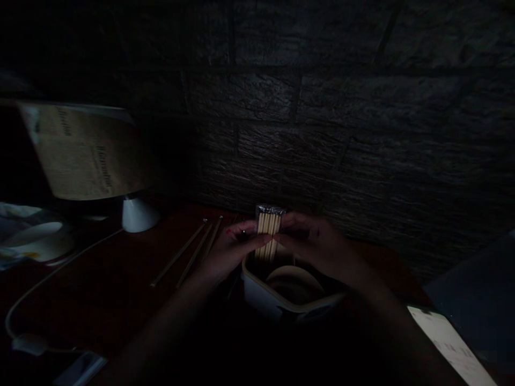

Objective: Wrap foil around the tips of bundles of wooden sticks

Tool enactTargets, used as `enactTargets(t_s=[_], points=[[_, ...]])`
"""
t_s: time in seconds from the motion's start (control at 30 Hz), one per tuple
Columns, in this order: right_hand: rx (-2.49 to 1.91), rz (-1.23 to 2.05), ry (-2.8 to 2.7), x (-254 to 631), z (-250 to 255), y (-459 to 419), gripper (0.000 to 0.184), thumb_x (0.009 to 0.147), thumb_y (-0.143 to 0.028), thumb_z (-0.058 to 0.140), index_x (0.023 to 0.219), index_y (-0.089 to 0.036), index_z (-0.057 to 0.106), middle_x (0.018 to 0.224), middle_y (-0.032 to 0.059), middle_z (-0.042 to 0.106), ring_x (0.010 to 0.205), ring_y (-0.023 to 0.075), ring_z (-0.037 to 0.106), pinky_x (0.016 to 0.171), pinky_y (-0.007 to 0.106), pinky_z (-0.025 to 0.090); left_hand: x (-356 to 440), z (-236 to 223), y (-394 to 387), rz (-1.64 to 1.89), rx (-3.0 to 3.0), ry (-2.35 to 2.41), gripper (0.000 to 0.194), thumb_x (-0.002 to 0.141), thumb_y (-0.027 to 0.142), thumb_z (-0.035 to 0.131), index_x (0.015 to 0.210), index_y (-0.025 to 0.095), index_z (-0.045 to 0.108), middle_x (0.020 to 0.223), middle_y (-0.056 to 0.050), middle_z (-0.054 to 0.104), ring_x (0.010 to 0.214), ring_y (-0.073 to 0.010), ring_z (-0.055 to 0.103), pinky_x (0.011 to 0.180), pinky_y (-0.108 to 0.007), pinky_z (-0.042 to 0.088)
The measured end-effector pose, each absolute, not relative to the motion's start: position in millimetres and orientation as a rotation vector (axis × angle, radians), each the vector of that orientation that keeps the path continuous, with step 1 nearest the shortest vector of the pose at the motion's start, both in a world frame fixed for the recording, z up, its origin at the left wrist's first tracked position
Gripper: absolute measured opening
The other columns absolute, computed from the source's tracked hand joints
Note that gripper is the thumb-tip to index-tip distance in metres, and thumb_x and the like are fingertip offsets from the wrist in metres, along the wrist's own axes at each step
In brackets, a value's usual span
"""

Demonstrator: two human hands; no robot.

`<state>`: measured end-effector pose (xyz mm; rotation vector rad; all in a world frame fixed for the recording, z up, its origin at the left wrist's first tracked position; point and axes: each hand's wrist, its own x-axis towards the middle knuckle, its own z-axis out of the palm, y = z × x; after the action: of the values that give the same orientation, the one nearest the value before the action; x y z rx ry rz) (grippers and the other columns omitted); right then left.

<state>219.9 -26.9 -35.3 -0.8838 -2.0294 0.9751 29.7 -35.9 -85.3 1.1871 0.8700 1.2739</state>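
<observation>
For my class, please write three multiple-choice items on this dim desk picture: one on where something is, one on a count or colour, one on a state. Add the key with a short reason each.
1. Where is the bundle of thin wooden sticks?
A. Flat on the table by the lamp
B. Held over the white container
C. On the paper at the right

2. What colour is the lamp base?
A. White
B. Red
C. Green

3. How do the hands hold the bundle?
A. Only the left hand touches it
B. Neither hand touches it
C. Both hands pinch it, one from each side

Key:
1 B, the bundle stands upright above the white container.
2 A, the base shows pale white against the dark red-brown table.
3 C, the left hand and right hand meet at the bundle from opposite sides.
</observation>
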Motion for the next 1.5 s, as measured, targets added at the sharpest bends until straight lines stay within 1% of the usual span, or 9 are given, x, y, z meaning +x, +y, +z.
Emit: enactTargets(t_s=[0.13,0.27,0.43,0.53,0.7,0.9,1.13,1.3,1.5], points=[[-0.902,0.916,-2.036,222.8,-35.9,-25.4,0.011,0.089,-0.026,0.063,0.096,-0.02,0.069,0.098,0.0036,0.075,0.091,0.0178,0.071,0.082,0.031,0.054,29.4,-87.1,-35.1,1.289,1.187,0.877,0.026,0.074,0.027,0.081,0.098,0.021,0.077,0.094,-0.003,0.078,0.086,-0.0173,0.069,0.084,-0.029,0.051],[-0.959,0.853,-2.04,222.8,-35.6,-25.2,0.011,0.09,-0.026,0.062,0.095,-0.02,0.07,0.094,0.0023,0.076,0.085,0.0162,0.071,0.075,0.028,0.052,29.3,-87.7,-35.1,1.277,1.206,0.884,0.025,0.075,0.027,0.079,0.099,0.021,0.078,0.095,-0.003,0.077,0.09,-0.0179,0.069,0.084,-0.028,0.05],[-0.947,0.807,-2.043,221.1,-37.3,-25.1,0.011,0.091,-0.027,0.061,0.094,-0.021,0.07,0.097,0.0021,0.075,0.089,0.017,0.07,0.078,0.029,0.051,30.1,-85.2,-36.3,1.289,1.218,0.914,0.024,0.075,0.026,0.078,0.099,0.02,0.078,0.094,-0.004,0.078,0.091,-0.0191,0.069,0.085,-0.029,0.05],[-0.958,0.796,-2.043,220.7,-38.6,-24.2,0.011,0.091,-0.027,0.061,0.093,-0.022,0.07,0.094,0.0015,0.075,0.085,0.0164,0.069,0.075,0.029,0.051,30.2,-84.8,-36.6,1.28,1.231,0.907,0.025,0.077,0.027,0.077,0.101,0.02,0.077,0.099,-0.004,0.077,0.094,-0.02,0.069,0.088,-0.029,0.049],[-0.973,0.8,-2.045,220.2,-38.6,-23.8,0.012,0.091,-0.027,0.061,0.092,-0.02,0.07,0.087,0.001,0.073,0.08,0.015,0.068,0.07,0.027,0.049,30.3,-85.7,-36.9,1.257,1.194,0.898,0.025,0.077,0.028,0.078,0.101,0.02,0.077,0.094,-0.003,0.077,0.087,-0.0185,0.069,0.082,-0.028,0.05],[-0.973,0.835,-2.044,220.0,-38.7,-24.4,0.013,0.09,-0.029,0.061,0.094,-0.019,0.068,0.091,0.0027,0.074,0.084,0.0166,0.068,0.075,0.028,0.05,29.7,-86.4,-36.7,1.245,1.168,0.931,0.028,0.075,0.03,0.079,0.101,0.019,0.076,0.09,-0.003,0.076,0.085,-0.0191,0.068,0.08,-0.029,0.05],[-0.959,0.832,-2.07,220.1,-37.3,-25.4,0.01,0.091,-0.027,0.06,0.092,-0.02,0.067,0.088,0.0016,0.073,0.082,0.0157,0.068,0.074,0.029,0.051,29.2,-85.6,-35.4,1.251,1.2,0.924,0.026,0.075,0.028,0.079,0.1,0.02,0.077,0.095,-0.004,0.077,0.086,-0.0188,0.069,0.081,-0.029,0.051],[-0.921,0.894,-2.041,220.0,-38.0,-24.7,0.006,0.09,-0.025,0.062,0.092,-0.021,0.066,0.094,0.0027,0.074,0.09,0.0172,0.07,0.08,0.03,0.052,29.2,-86.6,-35.5,1.261,1.212,0.92,0.026,0.075,0.027,0.078,0.1,0.02,0.077,0.096,-0.005,0.077,0.089,-0.0203,0.069,0.082,-0.031,0.051],[-0.897,0.92,-2.024,220.4,-38.8,-24.0,0.009,0.089,-0.025,0.063,0.096,-0.02,0.066,0.1,0.0041,0.075,0.094,0.018,0.071,0.084,0.032,0.054,28.8,-88.4,-34.9,1.246,1.203,0.844,0.03,0.076,0.025,0.078,0.106,0.021,0.076,0.101,-0.005,0.077,0.09,-0.02,0.071,0.085,-0.032,0.053]])
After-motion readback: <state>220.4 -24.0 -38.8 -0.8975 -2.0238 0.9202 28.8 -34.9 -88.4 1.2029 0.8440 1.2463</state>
